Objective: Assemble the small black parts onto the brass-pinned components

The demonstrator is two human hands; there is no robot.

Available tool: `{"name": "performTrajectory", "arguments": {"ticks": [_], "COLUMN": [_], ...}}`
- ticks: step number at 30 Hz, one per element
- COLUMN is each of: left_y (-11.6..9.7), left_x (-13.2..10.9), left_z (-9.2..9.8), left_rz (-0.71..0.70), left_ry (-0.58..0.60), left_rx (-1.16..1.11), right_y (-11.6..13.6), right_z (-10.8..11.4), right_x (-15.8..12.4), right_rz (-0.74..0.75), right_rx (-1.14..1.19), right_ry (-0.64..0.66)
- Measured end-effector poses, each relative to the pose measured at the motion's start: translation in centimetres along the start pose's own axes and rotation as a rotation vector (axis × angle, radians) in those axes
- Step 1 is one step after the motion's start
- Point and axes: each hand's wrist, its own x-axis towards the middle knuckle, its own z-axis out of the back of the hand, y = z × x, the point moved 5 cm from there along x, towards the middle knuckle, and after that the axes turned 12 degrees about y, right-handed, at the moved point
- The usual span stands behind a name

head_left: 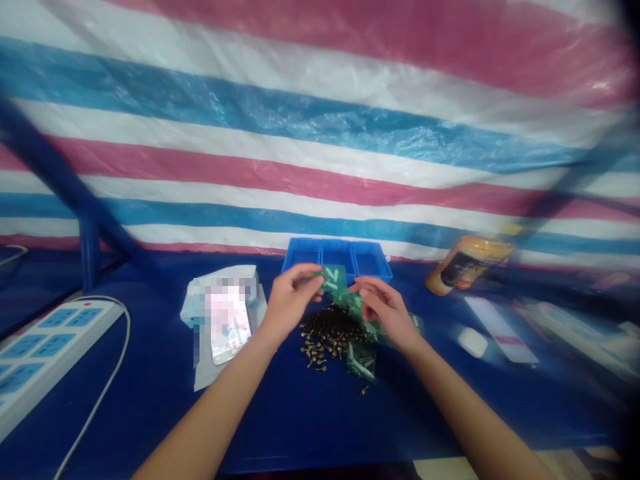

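Note:
My left hand [297, 290] is closed, thumb against fingers, pinching a small green plastic bag [336, 277] with pale, slim pieces inside. My right hand [387, 310] is just to the right, its fingers curled beside the green plastic; what lies between its fingertips is hidden. Below both hands is a heap of small dark screws [333, 333], some of them scattered at its front edge. Another filled green bag [363, 360] lies against the heap's right side. More green plastic shows behind and under my right hand.
A blue three-compartment tray [373, 260] stands behind the hands. To the left are a lit phone [227, 327] on a white plastic packet [203, 373] and a power strip [55, 340] with its cable. A tilted-looking bottle [473, 263], a white case [473, 342] and a pale flat object [500, 330] are right.

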Motion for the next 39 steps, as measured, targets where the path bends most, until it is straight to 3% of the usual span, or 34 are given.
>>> {"name": "performTrajectory", "arguments": {"ticks": [2,4,6,8,10,12,16,22,28,31,34,38,39], "left_y": [-1.6,-3.5,-5.5,-6.5,-6.2,-5.1,-2.4,-0.2,1.3,1.0,-0.8,-3.6,-4.1], "left_x": [1.8,3.1,3.0,2.1,1.3,1.3,4.2,10.6,12.6,12.6,11.5,7.4,5.9], "left_z": [1.9,3.9,5.6,6.0,5.4,4.5,3.7,3.3,2.5,2.6,2.7,1.8,1.2], "left_rz": [0.026,0.067,0.029,-0.012,-0.020,-0.019,0.072,0.217,0.306,0.301,0.214,0.037,-0.071], "left_ry": [-0.042,-0.133,-0.318,-0.391,-0.323,-0.168,0.159,0.402,0.430,0.396,0.313,0.148,0.111], "left_rx": [0.146,0.473,0.764,0.908,1.026,1.151,1.398,1.461,1.530,1.542,1.541,1.514,1.442], "right_y": [0.1,0.0,-0.1,-0.1,-0.1,0.0,-0.3,-0.7,-0.4,-0.5,-0.5,-0.2,0.0], "right_z": [0.3,0.5,0.5,0.4,0.2,-0.1,-0.2,0.0,0.2,0.1,0.1,1.2,1.6], "right_x": [0.0,0.0,-0.1,-0.1,-0.2,-0.2,-0.1,0.1,0.0,0.0,0.0,-0.1,0.0], "right_rz": [0.000,0.000,-0.003,-0.007,-0.005,0.001,0.001,-0.004,-0.004,-0.012,-0.013,0.025,0.047], "right_rx": [-0.021,-0.026,-0.025,-0.031,-0.045,-0.062,-0.100,-0.127,-0.112,-0.112,-0.134,-0.363,-0.478], "right_ry": [0.001,0.007,0.024,0.045,0.063,0.077,0.082,0.076,0.070,0.078,0.081,0.014,-0.012]}}
